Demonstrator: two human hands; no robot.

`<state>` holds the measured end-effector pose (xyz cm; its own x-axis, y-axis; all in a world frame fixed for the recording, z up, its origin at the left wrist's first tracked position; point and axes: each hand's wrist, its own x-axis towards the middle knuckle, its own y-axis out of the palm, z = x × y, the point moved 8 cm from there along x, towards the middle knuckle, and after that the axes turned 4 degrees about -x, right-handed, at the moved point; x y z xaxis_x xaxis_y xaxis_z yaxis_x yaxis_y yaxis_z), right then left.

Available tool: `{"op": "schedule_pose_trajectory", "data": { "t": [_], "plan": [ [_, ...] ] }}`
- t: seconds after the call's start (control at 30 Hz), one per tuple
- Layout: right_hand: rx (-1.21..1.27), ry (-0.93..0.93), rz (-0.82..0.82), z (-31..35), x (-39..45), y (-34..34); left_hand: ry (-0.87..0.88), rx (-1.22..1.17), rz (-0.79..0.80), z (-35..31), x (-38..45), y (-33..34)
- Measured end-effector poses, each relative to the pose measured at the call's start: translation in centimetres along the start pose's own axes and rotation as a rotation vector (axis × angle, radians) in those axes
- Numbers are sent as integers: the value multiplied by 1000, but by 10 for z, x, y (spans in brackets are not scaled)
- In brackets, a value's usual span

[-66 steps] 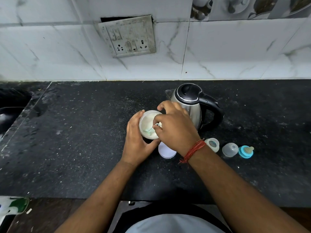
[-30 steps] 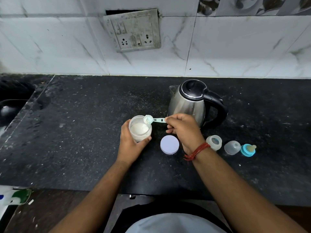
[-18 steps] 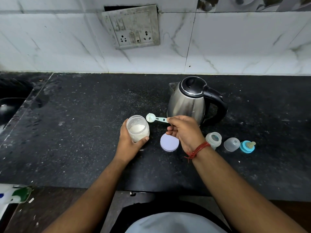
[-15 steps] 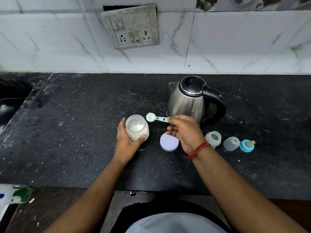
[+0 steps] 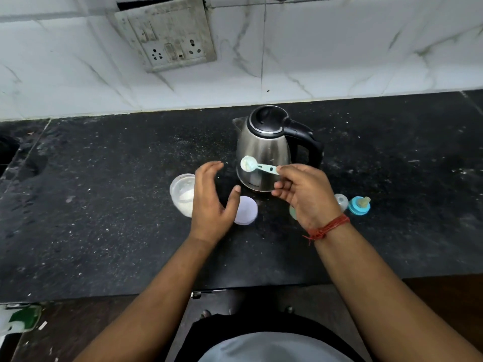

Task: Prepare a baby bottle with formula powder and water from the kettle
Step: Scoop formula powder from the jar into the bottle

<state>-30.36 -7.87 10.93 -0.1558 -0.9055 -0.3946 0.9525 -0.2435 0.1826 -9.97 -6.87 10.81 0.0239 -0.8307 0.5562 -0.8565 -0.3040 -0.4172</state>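
A clear jar of white formula powder (image 5: 182,195) stands open on the black counter (image 5: 104,205). My left hand (image 5: 213,199) hovers just right of it, fingers apart, holding nothing. My right hand (image 5: 304,193) pinches the handle of a pale green scoop (image 5: 254,165) with powder in its bowl, held level in front of the steel kettle (image 5: 264,150). The jar's white lid (image 5: 247,210) lies flat between my hands. The baby bottle (image 5: 292,212) is almost hidden behind my right hand; its clear cap (image 5: 341,201) and blue teat ring (image 5: 359,205) sit to the right.
A white tiled wall with a switch-and-socket plate (image 5: 167,37) rises behind the counter. A sink edge (image 5: 7,152) shows at far left. The counter's front edge runs just above my torso. A green and white object (image 5: 21,320) lies low at left.
My left hand has let go of the powder jar and opened beside it. My right hand keeps the scoop and has shifted slightly right, in front of the kettle. The camera has tilted down.
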Motion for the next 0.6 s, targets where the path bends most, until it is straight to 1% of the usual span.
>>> {"op": "schedule_pose_trajectory", "data": {
  "t": [0.23,0.43,0.6],
  "plan": [
    [43,-16,-131,17,-6,-88,-104,-176,257,-23,-36,102],
    [-21,27,-188,11,-3,-144,-242,-213,345,-25,-53,160],
    [-21,34,-173,3,1,-165,-353,-200,337,-17,-57,183]
  ]
}}
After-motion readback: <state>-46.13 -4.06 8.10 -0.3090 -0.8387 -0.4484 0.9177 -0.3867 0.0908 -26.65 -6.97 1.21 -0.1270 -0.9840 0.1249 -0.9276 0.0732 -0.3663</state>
